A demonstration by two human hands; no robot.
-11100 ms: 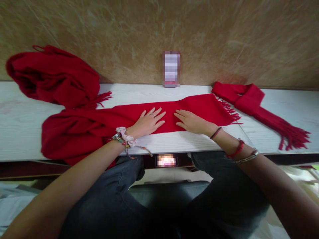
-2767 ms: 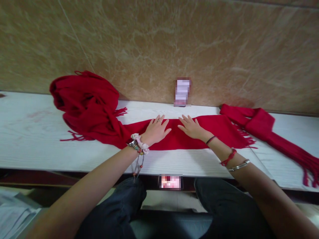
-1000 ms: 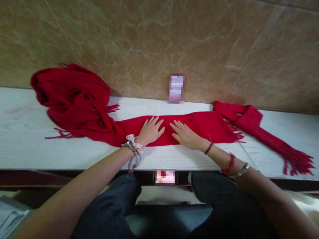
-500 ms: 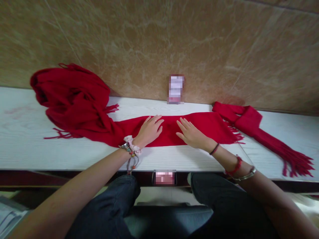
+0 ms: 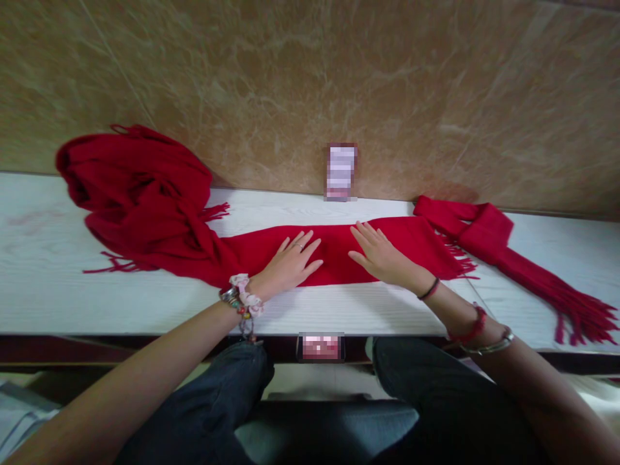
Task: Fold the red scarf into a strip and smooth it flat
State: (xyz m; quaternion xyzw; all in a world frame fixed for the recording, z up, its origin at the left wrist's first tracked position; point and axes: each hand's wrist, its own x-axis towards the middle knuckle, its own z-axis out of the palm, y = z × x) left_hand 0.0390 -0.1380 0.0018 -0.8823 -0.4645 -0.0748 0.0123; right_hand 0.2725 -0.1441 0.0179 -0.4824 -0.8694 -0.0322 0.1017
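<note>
A red scarf point(image 5: 334, 252) lies stretched out in a flat strip across the white table. My left hand point(image 5: 285, 261) rests palm down on its left-middle part, fingers spread. Farther right, my right hand point(image 5: 380, 253) lies flat on the same strip, also with its fingers apart. Between the two hands a stretch of smooth cloth shows. The strip runs leftward into a heap of bunched red cloth point(image 5: 140, 194); whether they are one piece I cannot tell. Its right end has a fringe point(image 5: 460, 259) touching another narrow, folded red scarf point(image 5: 513, 258).
A phone-like device point(image 5: 341, 171) with a blurred screen leans upright against the brown marbled wall point(image 5: 271, 97). Another blurred screen point(image 5: 320, 347) sits just below the front edge of the white table point(image 5: 159, 303). My knees are under that edge.
My hands have moved slightly apart on the scarf, the left one a little left and down, the right one a little right. The fingers of my left hand are spread wider.
</note>
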